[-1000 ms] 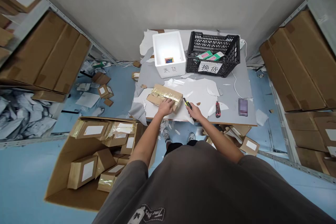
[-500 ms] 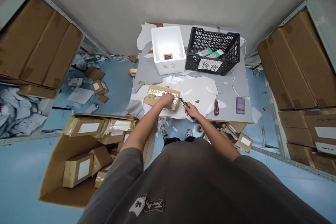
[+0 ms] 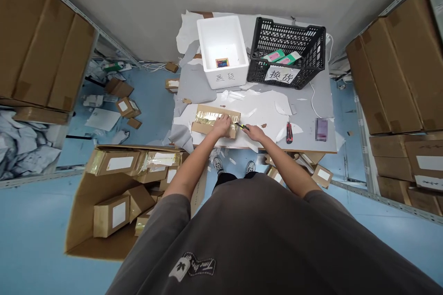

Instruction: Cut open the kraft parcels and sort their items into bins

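Carton: located on the near part of the counter, on white paper sheets, directly in front of me. My left hand lies over its upper face towards the right end, fingers laid on the board and tape; the left grip is wide, not closed round anything I can see. I judge this hand pins the carton against sliding under the blade. My right hand has a narrow grip, closed on the handle of a yellow-and-black cutter. I appear to hold it low and well back on the handle, keeping my fingers behind the blade. The tip is at the carton's right end; whether it bites into the tape cannot be confirmed.

Orientation: the carton lies flat, taped face up. Its long axis runs left to right, roughly along the counter's near edge, the right end angled slightly towards me. No marking shows which end is the front. The cutter points left and slightly away from me.

Surroundings: a red-and-black cutter lies on the counter to the right, seemingly within reach. A white foam box and a black crate stand side by side behind the carton, arguably set back to leave working room.
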{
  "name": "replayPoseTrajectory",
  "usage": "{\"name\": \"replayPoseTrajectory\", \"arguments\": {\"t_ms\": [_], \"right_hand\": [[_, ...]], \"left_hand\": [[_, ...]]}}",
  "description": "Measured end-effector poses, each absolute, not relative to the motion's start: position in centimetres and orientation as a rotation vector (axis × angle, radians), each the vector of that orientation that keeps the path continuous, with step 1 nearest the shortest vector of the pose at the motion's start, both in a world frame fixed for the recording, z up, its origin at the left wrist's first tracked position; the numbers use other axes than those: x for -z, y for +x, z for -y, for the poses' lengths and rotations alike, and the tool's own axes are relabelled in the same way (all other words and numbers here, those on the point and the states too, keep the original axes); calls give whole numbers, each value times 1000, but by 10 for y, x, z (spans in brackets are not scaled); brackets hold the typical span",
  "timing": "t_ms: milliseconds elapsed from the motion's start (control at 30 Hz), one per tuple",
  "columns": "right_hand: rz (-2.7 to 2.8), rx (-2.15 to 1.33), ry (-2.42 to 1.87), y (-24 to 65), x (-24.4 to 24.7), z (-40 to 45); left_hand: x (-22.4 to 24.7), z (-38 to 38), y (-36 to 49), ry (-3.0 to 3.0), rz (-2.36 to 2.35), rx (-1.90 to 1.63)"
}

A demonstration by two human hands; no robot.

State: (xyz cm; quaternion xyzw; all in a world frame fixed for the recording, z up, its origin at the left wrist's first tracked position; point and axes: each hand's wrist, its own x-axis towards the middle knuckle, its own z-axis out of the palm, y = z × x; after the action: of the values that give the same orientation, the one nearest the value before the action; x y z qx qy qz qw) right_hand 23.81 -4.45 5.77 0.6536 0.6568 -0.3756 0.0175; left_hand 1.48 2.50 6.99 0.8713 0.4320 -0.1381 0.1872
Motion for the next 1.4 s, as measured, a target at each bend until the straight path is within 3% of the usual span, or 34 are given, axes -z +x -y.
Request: {"name": "replayPoseTrajectory", "arguments": {"t_ms": [100,367,533,800,967,1200,1400], "right_hand": [[-1966,1325,1992,239,-60,36],[-1372,2279,2075,241,-48,50],[-1321,2424,2020,229,-49,73],[-1536,2164,2103,244,-46,90],[-1744,1761,2345,258,-46,87],[-2132,1206,2155,258,-54,64],[-2219,1031,2043,258,-58,54]], "left_hand": [[-71,-25,16,2452,-1206,363],[-74,-27,16,2444,-1196,380],[-73,-28,14,2439,-1206,364],[-77,-42,-1,2392,-1181,117],[-71,-54,18,2500,-1178,216],[-42,-50,15,2488,-1124,139],[-13,-46,-1,2455,-1042,26]]}}
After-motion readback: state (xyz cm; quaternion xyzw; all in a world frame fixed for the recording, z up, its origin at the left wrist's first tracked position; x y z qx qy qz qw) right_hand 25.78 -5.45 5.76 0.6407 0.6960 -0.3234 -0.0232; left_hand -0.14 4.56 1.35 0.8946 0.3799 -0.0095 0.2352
